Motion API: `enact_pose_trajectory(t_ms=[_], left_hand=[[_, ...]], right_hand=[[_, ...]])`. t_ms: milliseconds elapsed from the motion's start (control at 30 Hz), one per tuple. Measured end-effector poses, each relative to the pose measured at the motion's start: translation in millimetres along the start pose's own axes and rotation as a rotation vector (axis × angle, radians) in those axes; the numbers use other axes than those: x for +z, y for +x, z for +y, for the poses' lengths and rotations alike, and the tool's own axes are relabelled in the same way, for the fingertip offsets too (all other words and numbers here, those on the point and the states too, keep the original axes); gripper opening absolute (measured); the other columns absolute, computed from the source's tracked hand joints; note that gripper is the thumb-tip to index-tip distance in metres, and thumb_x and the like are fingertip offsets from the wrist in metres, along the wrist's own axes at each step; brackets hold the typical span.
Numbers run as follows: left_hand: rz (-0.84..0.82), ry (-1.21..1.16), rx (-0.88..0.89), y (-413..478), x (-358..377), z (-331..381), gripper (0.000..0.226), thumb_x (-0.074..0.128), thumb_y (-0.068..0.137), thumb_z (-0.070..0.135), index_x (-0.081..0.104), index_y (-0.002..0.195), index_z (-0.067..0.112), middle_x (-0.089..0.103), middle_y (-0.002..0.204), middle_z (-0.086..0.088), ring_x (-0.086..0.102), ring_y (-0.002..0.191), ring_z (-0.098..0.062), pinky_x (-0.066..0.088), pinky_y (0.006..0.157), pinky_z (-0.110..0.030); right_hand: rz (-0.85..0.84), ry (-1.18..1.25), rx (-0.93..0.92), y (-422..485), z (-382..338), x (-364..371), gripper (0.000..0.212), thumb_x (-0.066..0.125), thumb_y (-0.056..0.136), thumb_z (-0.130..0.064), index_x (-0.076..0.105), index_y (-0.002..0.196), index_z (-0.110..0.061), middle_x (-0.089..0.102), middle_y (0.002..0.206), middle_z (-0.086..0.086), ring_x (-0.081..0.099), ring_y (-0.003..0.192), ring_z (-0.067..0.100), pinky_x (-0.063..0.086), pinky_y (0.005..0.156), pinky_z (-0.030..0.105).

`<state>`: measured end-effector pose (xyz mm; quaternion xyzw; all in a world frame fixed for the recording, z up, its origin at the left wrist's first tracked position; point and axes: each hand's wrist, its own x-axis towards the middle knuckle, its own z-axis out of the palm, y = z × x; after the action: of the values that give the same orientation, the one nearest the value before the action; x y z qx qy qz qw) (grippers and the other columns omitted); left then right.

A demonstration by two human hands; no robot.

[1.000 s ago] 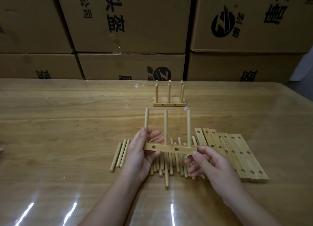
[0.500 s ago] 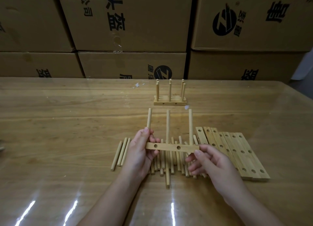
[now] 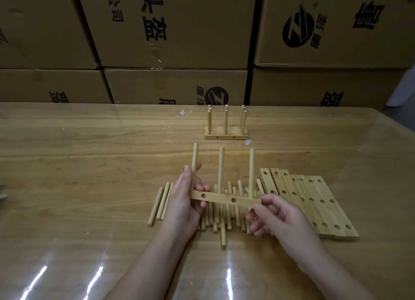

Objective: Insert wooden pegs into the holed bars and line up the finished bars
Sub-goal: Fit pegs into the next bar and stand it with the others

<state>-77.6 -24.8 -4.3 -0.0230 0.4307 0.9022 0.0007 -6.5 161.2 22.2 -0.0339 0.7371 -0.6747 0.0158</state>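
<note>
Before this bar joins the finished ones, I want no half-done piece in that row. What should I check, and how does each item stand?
1. Three pegs stand in the held bar: ok.
2. Pegs seated fully: cannot tell, the bar's underside is hidden.
3. Grip: ok, the left hand holds one end and the right hand pinches the other.
4. Way to the finished bars: ok, nothing stands on the table between.
5. Side holes face you, as on the front finished bar: ok.
</note>
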Motion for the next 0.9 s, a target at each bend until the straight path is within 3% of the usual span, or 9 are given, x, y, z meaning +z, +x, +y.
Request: enact_pose_trajectory(t_ms=[467,567,633,767,900], left_hand=[[0.004,0.066,0.037,-3,2,3,0.029,0.059,0.08,0.039,0.059,0.091,0.011,0.051,0.054,0.004,0.058,0.052,-0.005,0.033,0.031,-0.015],[-0.058,0.044,0.038,-8,3,1,0.031,0.058,0.083,0.037,0.063,0.099,0.011,0.059,0.062,0.0,0.067,0.065,-0.011,0.044,0.038,-0.017],[-0.125,0.059,0.013,-10,3,-2,0.031,0.057,0.085,0.036,0.067,0.106,0.014,0.068,0.078,-0.007,0.07,0.08,-0.018,0.054,0.05,-0.023],[-0.152,0.265,-0.016,-13,0,3,0.039,0.075,0.072,0.043,0.07,0.107,0.027,0.07,0.103,-0.01,0.069,0.092,-0.023,0.056,0.067,-0.031],[-0.087,0.525,0.047,-17,-3,7,0.032,0.078,0.066,0.039,0.072,0.098,0.038,0.064,0.092,-0.009,0.064,0.071,-0.013,0.054,0.067,-0.022]], right_hand=[[-0.02,-0.006,-0.045,1,1,-3,0.012,0.055,0.088,-0.009,0.061,0.095,-0.002,0.069,0.075,0.009,0.066,0.065,0.02,0.053,0.057,0.023],[0.05,-0.012,-0.068,4,4,-9,0.013,0.054,0.089,-0.012,0.062,0.097,-0.006,0.07,0.077,0.006,0.067,0.068,0.017,0.054,0.06,0.021],[0.104,0.009,-0.068,6,3,-14,0.016,0.053,0.089,-0.018,0.062,0.1,-0.012,0.072,0.081,0.003,0.069,0.073,0.015,0.053,0.062,0.019],[0.179,0.129,-0.041,13,3,-27,0.027,0.053,0.086,-0.023,0.057,0.112,-0.015,0.073,0.086,0.003,0.07,0.078,0.016,0.053,0.062,0.016],[0.203,0.069,-0.059,18,8,-35,0.032,0.052,0.088,-0.025,0.055,0.118,-0.015,0.073,0.087,0.0,0.07,0.078,0.014,0.055,0.064,0.019]])
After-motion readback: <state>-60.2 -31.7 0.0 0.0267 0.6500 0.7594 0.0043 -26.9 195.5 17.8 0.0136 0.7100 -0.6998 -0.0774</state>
